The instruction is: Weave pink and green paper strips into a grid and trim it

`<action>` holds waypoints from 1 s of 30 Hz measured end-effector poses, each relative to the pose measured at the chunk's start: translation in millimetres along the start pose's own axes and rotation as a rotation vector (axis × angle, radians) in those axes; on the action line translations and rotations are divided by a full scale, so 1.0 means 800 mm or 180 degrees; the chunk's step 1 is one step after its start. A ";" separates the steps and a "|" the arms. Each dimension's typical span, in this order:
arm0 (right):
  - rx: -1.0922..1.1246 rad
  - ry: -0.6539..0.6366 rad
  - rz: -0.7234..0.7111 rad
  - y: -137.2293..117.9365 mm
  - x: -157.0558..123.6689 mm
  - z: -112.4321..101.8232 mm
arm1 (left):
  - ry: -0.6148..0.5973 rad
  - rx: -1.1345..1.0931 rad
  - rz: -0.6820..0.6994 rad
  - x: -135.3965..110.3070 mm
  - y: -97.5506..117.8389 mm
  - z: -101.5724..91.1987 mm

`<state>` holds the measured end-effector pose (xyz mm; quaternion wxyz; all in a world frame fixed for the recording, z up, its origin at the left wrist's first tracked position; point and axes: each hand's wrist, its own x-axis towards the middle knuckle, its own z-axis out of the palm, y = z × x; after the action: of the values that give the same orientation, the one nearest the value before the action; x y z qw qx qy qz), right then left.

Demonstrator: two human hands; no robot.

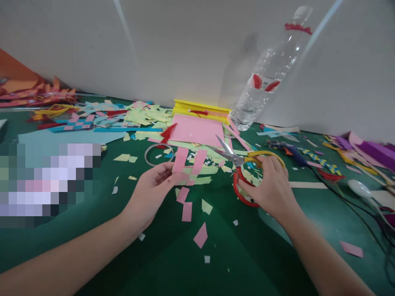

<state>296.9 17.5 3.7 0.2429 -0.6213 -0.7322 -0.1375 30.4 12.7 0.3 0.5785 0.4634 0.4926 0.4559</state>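
Note:
My left hand (154,185) pinches two pink paper strips (188,161) that stand up from its fingers over the green table (173,255). My right hand (271,187) grips a pair of scissors (240,166) with one red and one yellow handle loop; the blades are parted and point left toward the strips, a short way from them. Cut pink pieces (187,209) lie on the table just below the strips. A larger pink sheet (197,129) lies behind, in front of a yellow paper stack (200,107).
A clear plastic bottle (268,78) leans at the back right against the white wall. Heaps of green, blue and pink paper scraps (129,117) cover the back left. Woven strips, purple paper (373,148), a white spoon (359,188) and black cable (354,201) lie right.

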 end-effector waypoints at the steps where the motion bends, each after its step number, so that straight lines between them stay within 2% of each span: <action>1: -0.0093 0.0024 -0.0020 0.002 0.000 0.002 | -0.0030 0.0121 0.0010 0.000 0.000 0.000; 9: -0.0194 -0.0075 -0.0017 0.004 -0.001 0.006 | -0.0057 0.0931 0.0095 0.005 0.006 -0.002; 17: -0.0111 -0.0084 0.0185 0.006 0.000 0.008 | 0.0134 0.1837 0.0317 0.005 0.009 -0.009; 25: 0.0170 -0.0250 0.0857 0.009 0.004 0.005 | -0.0141 0.2189 0.0595 0.002 0.010 -0.008; 30: 0.0034 -0.0334 0.0756 0.020 0.002 0.013 | -0.0417 0.2055 0.0589 -0.001 0.005 -0.005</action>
<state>310.5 27.0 -6.3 0.2221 -0.7087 -0.6658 -0.0711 25.8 12.5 4.0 0.3886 0.6937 0.5291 0.2963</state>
